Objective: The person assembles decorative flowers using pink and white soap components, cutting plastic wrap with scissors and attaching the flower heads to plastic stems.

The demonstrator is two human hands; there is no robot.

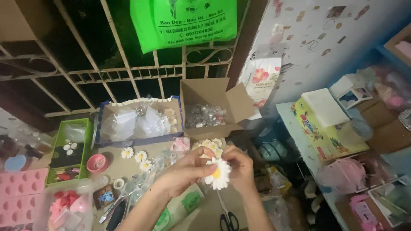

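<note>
A white daisy-shaped flower with a yellow centre is held between both hands at the middle of the view. My left hand pinches it from the left. My right hand grips it from the right and behind. Several more white daisies lie on the brown surface to the left, and a cluster of them sits just beyond my hands.
An open cardboard box holds shiny clear pieces; a second box holds plastic bags. A green basket, pink bowl, pink mould, tape roll and black scissors lie around. A metal grille stands behind.
</note>
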